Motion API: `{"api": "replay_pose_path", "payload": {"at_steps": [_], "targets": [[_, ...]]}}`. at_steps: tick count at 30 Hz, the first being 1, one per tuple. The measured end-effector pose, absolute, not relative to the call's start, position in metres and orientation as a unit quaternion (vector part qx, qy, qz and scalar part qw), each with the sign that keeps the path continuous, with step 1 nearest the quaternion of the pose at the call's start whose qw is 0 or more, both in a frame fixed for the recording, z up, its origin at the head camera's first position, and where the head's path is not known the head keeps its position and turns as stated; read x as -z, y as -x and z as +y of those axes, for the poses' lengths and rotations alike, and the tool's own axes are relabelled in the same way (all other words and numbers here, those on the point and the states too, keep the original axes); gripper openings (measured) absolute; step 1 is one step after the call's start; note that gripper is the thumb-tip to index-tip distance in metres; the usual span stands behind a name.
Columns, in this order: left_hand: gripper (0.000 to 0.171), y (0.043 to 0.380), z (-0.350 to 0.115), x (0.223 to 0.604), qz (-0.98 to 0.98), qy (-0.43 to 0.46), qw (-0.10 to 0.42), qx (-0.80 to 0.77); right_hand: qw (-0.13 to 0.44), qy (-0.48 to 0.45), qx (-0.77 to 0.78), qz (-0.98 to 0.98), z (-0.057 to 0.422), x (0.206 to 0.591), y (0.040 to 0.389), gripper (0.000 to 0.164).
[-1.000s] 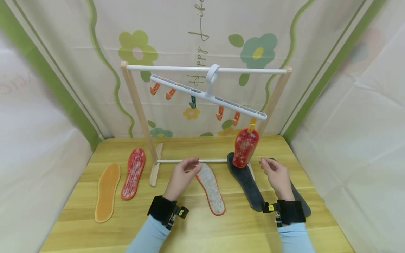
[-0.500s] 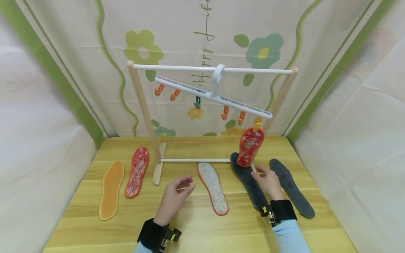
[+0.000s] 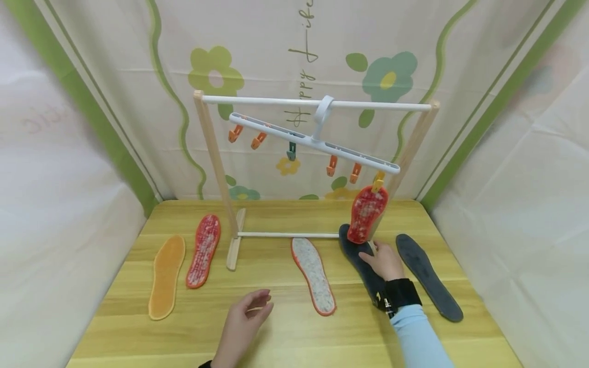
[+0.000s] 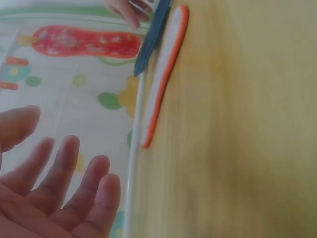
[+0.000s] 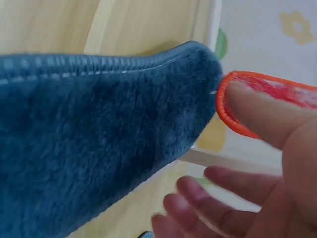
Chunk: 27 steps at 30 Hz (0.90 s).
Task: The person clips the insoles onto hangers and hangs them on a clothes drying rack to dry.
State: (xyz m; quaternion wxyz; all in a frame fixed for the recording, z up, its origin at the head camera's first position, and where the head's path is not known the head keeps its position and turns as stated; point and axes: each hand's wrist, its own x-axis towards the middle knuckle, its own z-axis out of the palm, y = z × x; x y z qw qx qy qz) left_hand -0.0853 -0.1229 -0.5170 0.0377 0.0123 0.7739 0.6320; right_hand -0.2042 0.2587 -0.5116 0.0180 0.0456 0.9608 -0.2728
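Observation:
My right hand (image 3: 385,261) reaches over the right edge of a dark blue insole (image 3: 356,259) lying on the table. In the right wrist view its thumb (image 5: 252,109) and fingers (image 5: 223,213) are spread apart, with the fuzzy insole beside them; contact is unclear. Just above hangs a red mottled insole (image 3: 367,214), caught by a yellow clip (image 3: 378,182). My left hand (image 3: 246,322) hovers over the front of the table, fingers loosely bent and holding nothing. To its right lies a grey insole with a red rim (image 3: 314,276).
A rack with wooden posts (image 3: 213,158) and a white rod (image 3: 276,101) carries a tilted clip hanger (image 3: 271,130) with orange and green clips. Another dark insole (image 3: 428,276) lies right; an orange insole (image 3: 166,278) and a red one (image 3: 203,251) lie left.
My right hand has moved left and down onto the dark insole's edge. My left hand has drawn back toward the table's front, away from the grey insole. The view has shifted slightly.

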Motion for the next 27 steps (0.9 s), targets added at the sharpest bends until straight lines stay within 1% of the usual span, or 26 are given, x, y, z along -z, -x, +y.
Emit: {"api": "replay_pose_path", "payload": {"at_steps": [3,9,16,22,27], "targets": [[0.039,0.079,-0.122,0.519,0.771,-0.012,0.032,-0.636,0.024,-0.069,0.236,0.969,0.256,0.512,0.209,0.071],[0.037,0.073,-0.119,0.521,0.766,-0.019,0.027,-0.642,0.022,-0.104,0.217,0.970,0.247,0.520,0.219,0.067],[0.037,0.072,-0.116,0.528,0.770,-0.026,0.034,-0.637,0.008,-0.111,0.203,0.973,0.243,0.526,0.223,0.067],[0.036,0.074,-0.116,0.535,0.772,-0.026,0.035,-0.634,0.022,-0.111,0.220,0.969,0.243,0.526,0.225,0.065],[0.036,0.075,-0.116,0.538,0.774,-0.023,0.040,-0.631,0.052,-0.079,0.271,0.958,0.247,0.531,0.227,0.059]]}}
